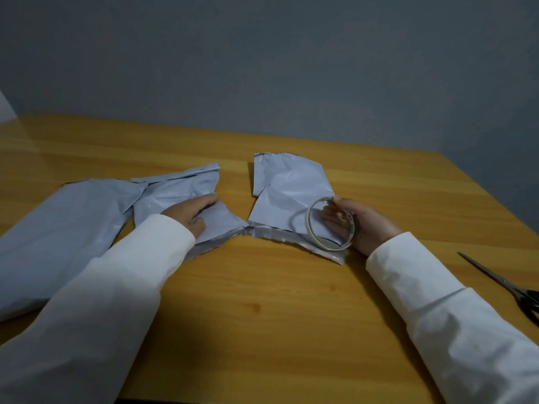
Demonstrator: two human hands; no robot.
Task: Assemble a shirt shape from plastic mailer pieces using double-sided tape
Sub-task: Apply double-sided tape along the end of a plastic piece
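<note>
left hand (194,214) flat, fingers straight, pinning mailer piece (180,199) from sliding. right hand (361,221) curled round tape roll (331,224), ready above other piece (287,188).

A wooden desk (262,301) with a warm honey-coloured grain fills the lower half of the view, its far edge running against a plain grey-blue wall (262,59). The wall is bare and evenly matte. Light is dim and soft, leaving a faint sheen on the desk's far left part and darker shade along its near edge.
</note>
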